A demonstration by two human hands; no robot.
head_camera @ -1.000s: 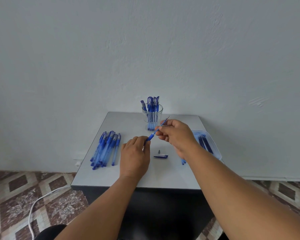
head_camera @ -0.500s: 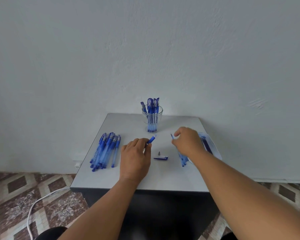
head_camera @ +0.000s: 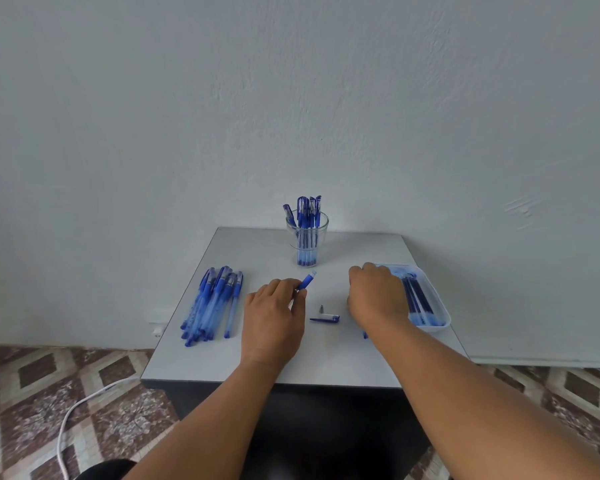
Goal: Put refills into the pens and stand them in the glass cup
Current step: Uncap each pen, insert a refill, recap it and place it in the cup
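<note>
Now pen barrel (head_camera: 307,282) between left fingers (head_camera: 293,289).

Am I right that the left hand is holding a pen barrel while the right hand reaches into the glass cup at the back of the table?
Not quite. In the head view the left hand does hold a pen barrel, but the right hand reaches to the refill tray on the right, not into the glass cup.

We no longer hold the refill at the pen barrel (head_camera: 306,282); our right hand (head_camera: 377,295) now reaches over to the refill tray (head_camera: 442,308).
</note>
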